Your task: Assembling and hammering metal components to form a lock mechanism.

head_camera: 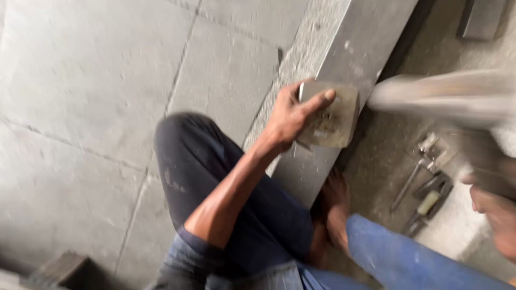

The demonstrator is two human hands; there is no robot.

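Note:
My left hand [290,115] grips a small flat grey block [333,115] and presses it against the side of a long grey beam [360,48] that runs diagonally across the floor. My thumb lies over the block's top edge. My right hand [497,217] is at the right edge, blurred, closed around a dark handle. A pale, motion-blurred hammer [441,96] reaches from there toward the block, its tip close to the block's right side. I sit on the floor with a dark-trousered knee [188,145] raised beside the beam.
Pliers and other metal hand tools [427,185] lie on the dusty floor right of the beam. My bare foot [336,212] rests against the beam. Grey floor tiles [86,91] spread to the left. A dark block [59,271] sits bottom left.

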